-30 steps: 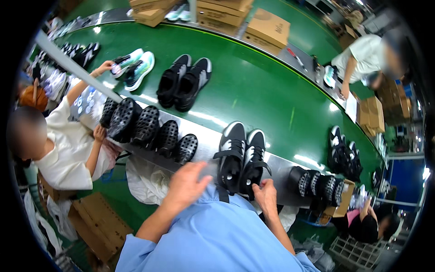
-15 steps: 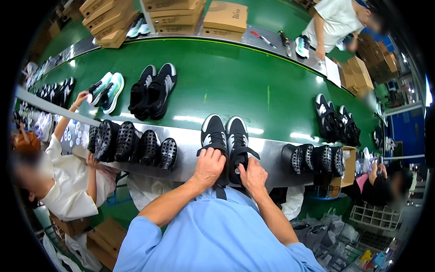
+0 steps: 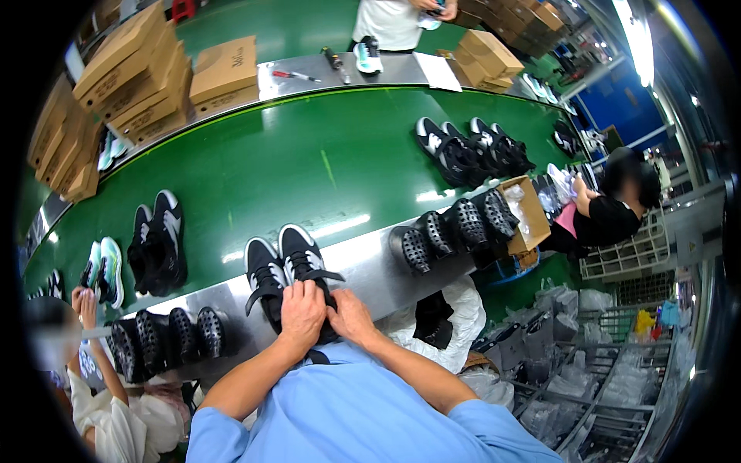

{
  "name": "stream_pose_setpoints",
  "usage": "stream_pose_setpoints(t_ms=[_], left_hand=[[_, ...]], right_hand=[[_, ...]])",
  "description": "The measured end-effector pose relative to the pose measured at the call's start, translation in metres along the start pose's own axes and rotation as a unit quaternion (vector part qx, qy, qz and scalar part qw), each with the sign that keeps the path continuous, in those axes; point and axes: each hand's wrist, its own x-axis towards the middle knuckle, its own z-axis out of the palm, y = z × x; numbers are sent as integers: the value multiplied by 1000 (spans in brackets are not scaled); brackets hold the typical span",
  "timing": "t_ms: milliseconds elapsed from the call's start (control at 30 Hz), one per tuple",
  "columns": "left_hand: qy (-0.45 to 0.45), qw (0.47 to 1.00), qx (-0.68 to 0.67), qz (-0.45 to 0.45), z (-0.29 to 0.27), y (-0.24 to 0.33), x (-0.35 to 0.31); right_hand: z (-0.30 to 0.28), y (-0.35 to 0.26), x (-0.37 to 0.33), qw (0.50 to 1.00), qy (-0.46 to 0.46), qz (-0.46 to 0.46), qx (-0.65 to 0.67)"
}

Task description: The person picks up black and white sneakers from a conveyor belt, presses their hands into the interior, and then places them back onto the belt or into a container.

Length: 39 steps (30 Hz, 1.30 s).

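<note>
A pair of black sneakers with grey-white trim stands in front of me, toes pointing away, at the edge of the metal ledge (image 3: 363, 270). The left sneaker (image 3: 266, 282) has a loose strap hanging to its left. On the right sneaker (image 3: 301, 258) a strap sticks out to the right. My left hand (image 3: 303, 312) is closed on the collar of the right sneaker, fingers curled over its opening. At the same sneaker's right side, my right hand (image 3: 353, 318) grips near the heel; its fingertips are partly hidden.
Black perforated shoe forms (image 3: 467, 224) line the ledge on the right, beside an open carton (image 3: 529, 216); more forms (image 3: 181, 333) stand left. On the green belt (image 3: 270, 170) are other black sneakers (image 3: 158, 243). Cartons (image 3: 224, 73) lie beyond. Co-workers sit at both sides.
The view has swung to the right, so the scene sits further left. My left hand has shifted from the left sneaker's strap to the right sneaker's collar. My right hand stays at the right sneaker.
</note>
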Motion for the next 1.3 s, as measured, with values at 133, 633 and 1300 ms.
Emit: stream_pose_setpoints(t_ms=[133, 633, 1300], left_hand=[[24, 999, -41, 13, 9, -18, 4], [-12, 976, -211, -47, -10, -27, 12], [-167, 922, -342, -64, 8, -65, 29]], right_hand=[[-34, 8, -8, 996, 25, -15, 87], [-413, 292, 73, 908, 222, 218, -282], [-287, 35, 4, 993, 73, -94, 27]])
